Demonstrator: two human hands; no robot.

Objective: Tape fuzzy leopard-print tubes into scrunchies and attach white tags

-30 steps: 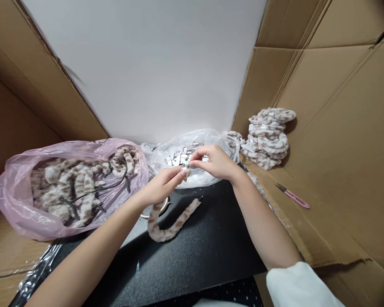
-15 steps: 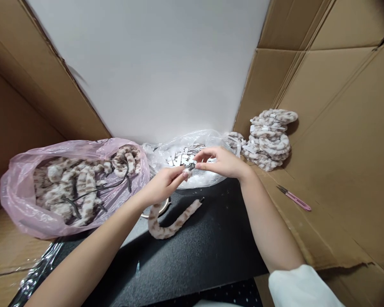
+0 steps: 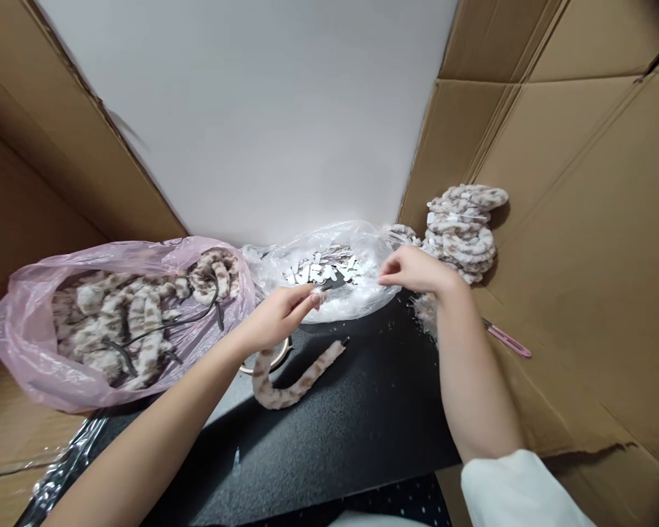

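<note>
We find the fur strip [image 3: 279, 399] looped at six o'clock from the left hand [image 3: 283, 316], whose pinch on its far end could slip if slackened, and the right hand [image 3: 417, 269], at two o'clock, fingertips together, contents indeterminable.

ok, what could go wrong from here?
1. The left hand seems to pinch only one end of the furry strip; the rest lies loose on the black table, so the strip could slip or twist.
2. Loose white tags sit in the open clear bag just beyond; a snag might scatter them.
3. The pink-handled tool lies beside the right forearm; its blade end might nick the arm.
</note>
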